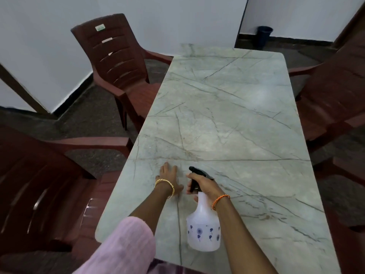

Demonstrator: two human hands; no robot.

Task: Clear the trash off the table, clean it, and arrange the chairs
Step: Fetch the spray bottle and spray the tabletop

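One bottle [203, 228] is in play, and we see it held in the air just above the near end of the table [227, 107]: a translucent white spray bottle with small blue flower prints and a black trigger head. We cannot tell how much liquid is in it. Our right hand [203, 184] grips its neck, fingers curled around the trigger, the nozzle pointing out over the table. Our left hand [168, 179] lies just beside it to the left, flat on the marble-patterned top with fingers straight and spread, not touching the bottle. We see a gold bangle on the left wrist, an orange band on the right, and a pink sleeve [126, 244] on the left arm. Brown plastic chairs stand around the table: one [116, 62] at the far left, one [39, 184] at the near left, another [331, 95] on the right. Well apart, against the far wall, stands a dark bin [264, 36]; its contents are hidden from us.
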